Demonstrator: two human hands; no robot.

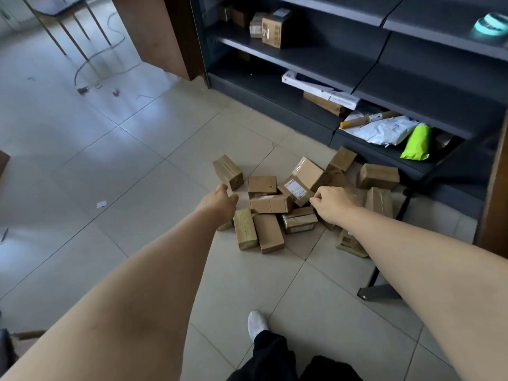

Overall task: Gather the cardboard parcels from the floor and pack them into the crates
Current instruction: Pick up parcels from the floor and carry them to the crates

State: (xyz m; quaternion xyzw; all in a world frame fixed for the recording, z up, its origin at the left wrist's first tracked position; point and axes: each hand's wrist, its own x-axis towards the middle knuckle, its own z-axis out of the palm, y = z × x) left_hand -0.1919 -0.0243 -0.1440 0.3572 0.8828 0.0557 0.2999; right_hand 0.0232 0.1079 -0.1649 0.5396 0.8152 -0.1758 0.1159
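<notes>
Cardboard lies just ahead of both hands, and neither has plainly taken hold. The left hand (220,200) reaches forward with its fingers relaxed and loosely spread; it grips nothing, and its tips sit just beside a tall parcel (228,171) standing on end at the left edge of the heap. The right hand (334,206) shows its back, with the fingers (316,199) curled under and their tips right at the lower corner of a labelled parcel (295,189) — whether they pinch that corner or only hover by it cannot be told.

The parcels (270,204) are small brown boxes sealed with clear or tan tape, tumbled together on the pale tiled floor (137,174) close to the foot of a dark shelf unit (302,59). Some lie flat side by side at the near edge of the heap; others lean on one another in the middle, the labelled one tilted with a white sticker facing up. A few rest at the far right, against the shelf's base.

On the lowest shelf lie white mailing bags (384,130), a cardboard tube (357,121) and a bright green packet (416,143). Higher up — more boxes (275,27). A white shoe (257,324) stands on the tiles near the bottom edge.
</notes>
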